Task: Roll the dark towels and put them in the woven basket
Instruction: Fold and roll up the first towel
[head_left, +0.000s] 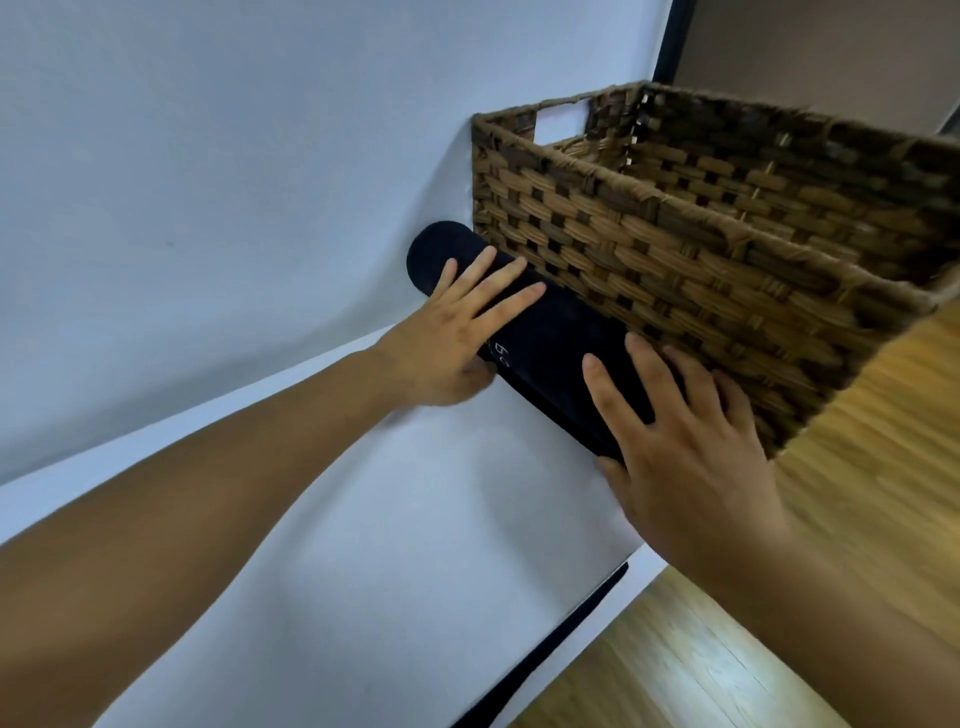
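A dark navy towel (561, 353), rolled into a tight cylinder, lies on the white surface (389, 519) right against the near wall of the brown woven basket (675, 270). My left hand (457, 332) rests on the roll's far end, fingers straight over its top and thumb under its near side. Over the roll's near end lies my right hand (685, 447), with its fingers spread flat on the towel and touching the basket wall. The basket's inside is mostly hidden from here.
The white surface ends at a dark edge (571, 634) on the right, with wood flooring (779, 623) beyond it. A dark door frame (675, 36) stands behind the basket. A white wall or backdrop (208, 156) rises at the left.
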